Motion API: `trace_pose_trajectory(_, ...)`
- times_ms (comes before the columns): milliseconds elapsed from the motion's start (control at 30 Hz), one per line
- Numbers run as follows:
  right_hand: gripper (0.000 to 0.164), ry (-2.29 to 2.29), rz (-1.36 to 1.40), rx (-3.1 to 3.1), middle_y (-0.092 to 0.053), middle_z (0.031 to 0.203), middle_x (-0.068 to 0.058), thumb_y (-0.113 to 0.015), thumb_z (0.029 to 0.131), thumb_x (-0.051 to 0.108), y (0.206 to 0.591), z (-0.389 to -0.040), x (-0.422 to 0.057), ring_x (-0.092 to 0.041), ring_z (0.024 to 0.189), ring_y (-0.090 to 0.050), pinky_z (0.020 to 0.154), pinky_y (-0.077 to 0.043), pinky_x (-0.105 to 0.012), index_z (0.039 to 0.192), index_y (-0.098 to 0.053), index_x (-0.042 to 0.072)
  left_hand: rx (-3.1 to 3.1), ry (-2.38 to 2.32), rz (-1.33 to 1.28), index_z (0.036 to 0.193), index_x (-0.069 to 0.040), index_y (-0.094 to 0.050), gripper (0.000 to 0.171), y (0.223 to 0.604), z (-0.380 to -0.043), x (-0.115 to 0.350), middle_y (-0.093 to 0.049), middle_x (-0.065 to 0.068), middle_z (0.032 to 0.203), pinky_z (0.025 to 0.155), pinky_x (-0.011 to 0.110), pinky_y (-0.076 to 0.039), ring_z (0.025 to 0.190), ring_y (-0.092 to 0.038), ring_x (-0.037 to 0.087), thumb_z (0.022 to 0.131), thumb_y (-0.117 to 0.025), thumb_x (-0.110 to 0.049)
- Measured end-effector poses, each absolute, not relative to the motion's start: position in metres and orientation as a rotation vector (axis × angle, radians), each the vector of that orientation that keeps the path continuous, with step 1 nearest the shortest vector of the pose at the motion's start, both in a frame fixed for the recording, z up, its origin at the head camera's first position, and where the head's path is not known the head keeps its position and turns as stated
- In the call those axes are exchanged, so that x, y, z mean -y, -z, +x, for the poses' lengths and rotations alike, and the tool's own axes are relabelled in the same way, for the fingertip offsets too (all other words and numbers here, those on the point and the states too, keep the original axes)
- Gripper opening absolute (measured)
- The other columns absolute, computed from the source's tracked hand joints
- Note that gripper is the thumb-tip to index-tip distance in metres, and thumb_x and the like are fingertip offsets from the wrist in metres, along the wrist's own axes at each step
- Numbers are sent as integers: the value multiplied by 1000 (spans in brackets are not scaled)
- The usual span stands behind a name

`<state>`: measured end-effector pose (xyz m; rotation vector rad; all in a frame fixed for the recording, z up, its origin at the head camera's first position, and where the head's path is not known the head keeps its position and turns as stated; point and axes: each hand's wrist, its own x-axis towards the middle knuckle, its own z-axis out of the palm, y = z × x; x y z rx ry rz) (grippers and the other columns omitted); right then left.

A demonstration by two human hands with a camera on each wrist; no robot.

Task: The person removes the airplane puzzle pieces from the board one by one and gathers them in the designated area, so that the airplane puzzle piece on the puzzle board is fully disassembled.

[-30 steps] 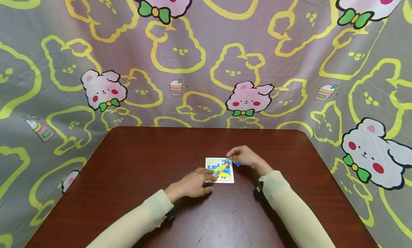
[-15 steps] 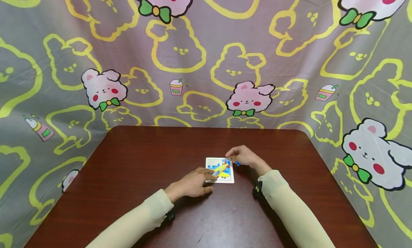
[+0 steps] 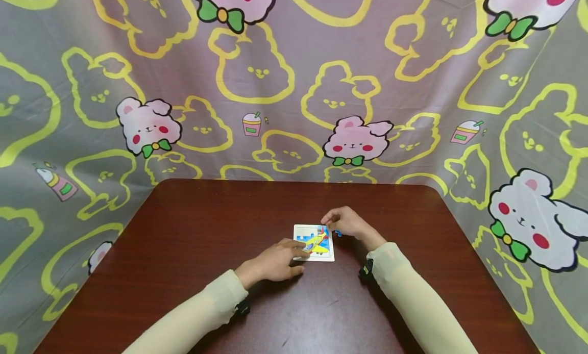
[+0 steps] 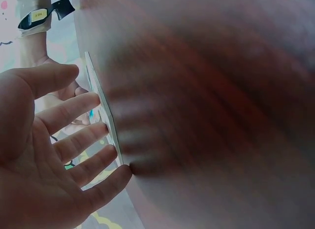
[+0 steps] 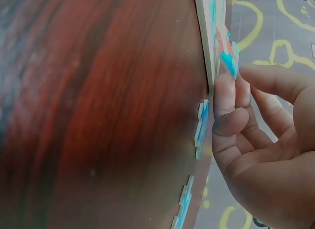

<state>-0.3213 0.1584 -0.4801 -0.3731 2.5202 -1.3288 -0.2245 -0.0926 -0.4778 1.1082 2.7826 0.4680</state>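
A small square jigsaw puzzle with a white frame [image 3: 332, 258] lies on the table, showing a yellow airplane on blue. Its upper left part is bare white. My left hand [image 3: 275, 262] rests its spread, nearly straight fingers on the frame's left side, and in the left wrist view the fingertips [image 4: 124, 174] touch the edge. At the upper right corner my right hand [image 3: 348, 223] pinches a blue and red puzzle piece [image 5: 230, 61], tilted over the frame. Loose blue pieces lie by that hand: one puzzle piece [image 5: 202, 128] near the frame, another puzzle piece [image 5: 184, 204] farther off.
The dark reddish-brown table [image 3: 220, 211] extends around the puzzle on all sides. A grey curtain [image 3: 285, 48] with rabbit drawings hangs behind the table and along both sides. Each wrist wears a black strap, such as the right strap [image 3: 366, 270].
My right hand has shifted very slightly left at the puzzle's upper right corner, still pinching the piece. The left hand and the frame have stayed in place.
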Motion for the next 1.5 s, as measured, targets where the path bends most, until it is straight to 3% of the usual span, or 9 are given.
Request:
trace_pose_trajectory(767, 20, 1377, -331, -2433, -69, 77, -3, -71, 79, -1, 484, -323, -161, -17, 60, -57, 55, -48, -29, 99, -74, 2, -2795, -448, 1098, 131, -17, -67, 41, 480, -223, 93, -56, 8, 145, 111, 46, -43, 136, -50, 29, 92, -67, -30)
trace_pose_trajectory(1500, 13, 1422, -304, -2395, -73, 84, -11, -69, 91, 6, 484, -323, -170, -21, 72, -69, 60, -53, -32, 102, -73, 2, -2794, -445, 1077, 133, -17, -65, 43, 479, -220, 92, -53, 9, 148, 110, 49, -43, 139, -46, 30, 93, -67, -31)
